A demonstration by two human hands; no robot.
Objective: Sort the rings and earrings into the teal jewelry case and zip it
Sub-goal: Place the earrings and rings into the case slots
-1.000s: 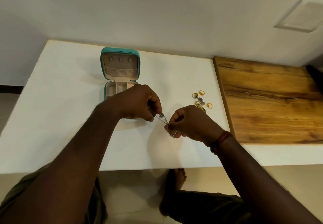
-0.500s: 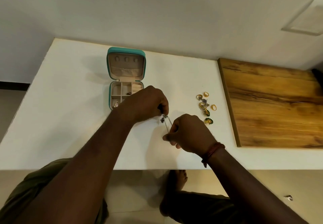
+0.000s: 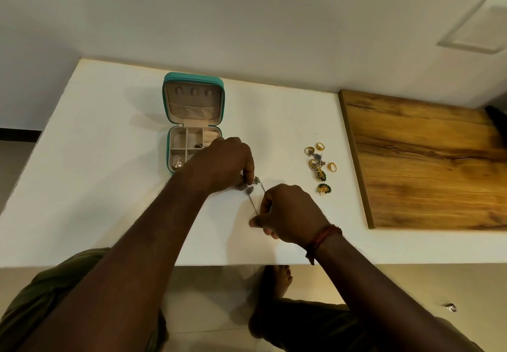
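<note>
The teal jewelry case [image 3: 168, 150] lies open on the white table [image 3: 104, 176], lid upright at the back, beige compartments showing. A triangular earring [image 3: 179, 164] sits in its near-left compartment and a dark piece in a middle one. My left hand [image 3: 222, 163] pinches the top end of a pair of long silver dangling earrings [image 3: 253, 191] just right of the case. Lower down, my right hand [image 3: 288, 214] pinches the other end of their thin chains. Several gold rings and green-gold earrings [image 3: 318, 163] lie in a loose pile to the right.
A wooden board [image 3: 428, 165] covers the table's right part, its edge close to the pile. A white wall runs behind the table. My foot and knees show below the table's front edge, and a small wrapper [image 3: 450, 307] lies on the floor.
Both hands have shifted slightly right and toward me, uncovering the case's compartments. The silver earrings now hang more steeply between the hands. The view has shifted a little.
</note>
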